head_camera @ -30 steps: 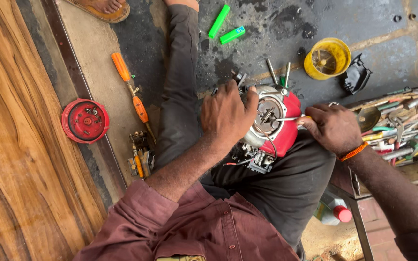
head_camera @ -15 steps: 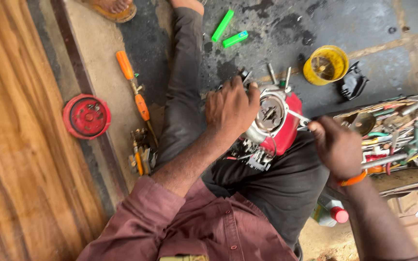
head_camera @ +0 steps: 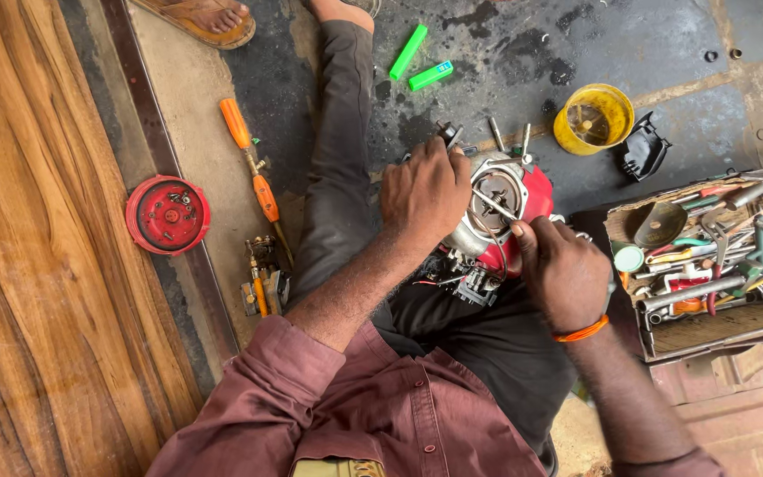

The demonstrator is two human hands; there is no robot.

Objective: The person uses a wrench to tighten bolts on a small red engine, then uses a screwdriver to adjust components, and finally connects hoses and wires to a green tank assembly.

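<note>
A person in a maroon shirt [head_camera: 373,415] sits on the floor with a small engine [head_camera: 496,208] resting on the lap, against dark trousers [head_camera: 452,327]. The engine has a grey metal body, a round open face and a red part on its far side; thin wires [head_camera: 452,278] hang from its near edge.

The left hand [head_camera: 424,190] lies over the engine's left side, fingers curled together and clamped on the housing. The right hand [head_camera: 562,269], with an orange band [head_camera: 580,333] at the wrist, is closed in a fist around a slim metal tool [head_camera: 494,205] — its shaft runs across the engine's round face, the tip near the centre.

Just left of the thigh, a small clump of parts [head_camera: 262,274] sits on the concrete, and beyond it two orange-handled screwdrivers [head_camera: 253,172] lie end to end. Farther left, a round red cover [head_camera: 168,215] rests at the edge of the wooden boards [head_camera: 37,265].

To the right of the person stands an open wooden box [head_camera: 708,327] crowded with tools — spanners, pliers and rods in a heap.

Past the engine, on the dark stained floor [head_camera: 505,53], a yellow tub [head_camera: 593,119] stands beside a black plastic piece [head_camera: 645,148]. Near the outstretched leg lie two green lighters [head_camera: 419,64], close together. At the top edge a foot in a sandal [head_camera: 200,18] shows.
</note>
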